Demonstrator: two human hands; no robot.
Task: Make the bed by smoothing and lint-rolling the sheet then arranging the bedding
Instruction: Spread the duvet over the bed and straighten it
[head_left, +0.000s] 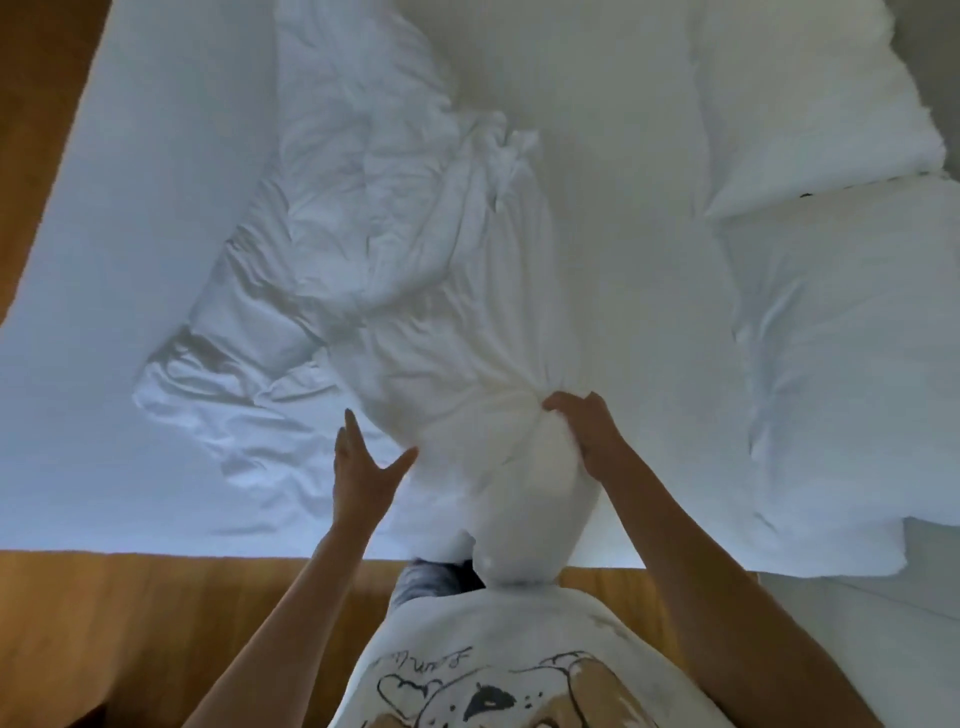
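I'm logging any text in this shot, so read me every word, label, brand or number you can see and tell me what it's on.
Shirt: a short line of handwritten-style script above the drawn heart, too blurred and seen upside down, so it cannot be read.
Duvet, pillows and sheet: no text, label or number shows.

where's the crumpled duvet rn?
Head view: the crumpled white duvet lies bunched left of centre on the white bed sheet, one end gripped by the right hand, with two white pillows to its right.
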